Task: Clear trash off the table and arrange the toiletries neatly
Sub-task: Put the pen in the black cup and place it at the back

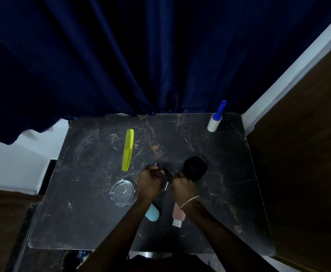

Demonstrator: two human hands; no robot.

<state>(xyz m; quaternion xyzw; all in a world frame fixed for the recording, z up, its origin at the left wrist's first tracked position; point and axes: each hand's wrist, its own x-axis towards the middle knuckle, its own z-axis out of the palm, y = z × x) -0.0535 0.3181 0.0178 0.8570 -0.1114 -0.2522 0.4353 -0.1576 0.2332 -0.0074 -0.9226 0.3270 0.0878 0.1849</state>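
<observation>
On the dark marble table my left hand and my right hand meet near the middle. Both are closed on a thin dark object with a metal end; what it is I cannot tell. A black round jar stands just right of my right hand. A yellow-green comb lies flat farther back to the left. A light blue bottle and a pink tube with a white cap lie under my forearms, partly hidden.
A clear glass ashtray sits left of my left hand. A lint roller with a blue handle lies at the back right corner. Dark blue curtains hang behind the table. A wooden panel borders the right side.
</observation>
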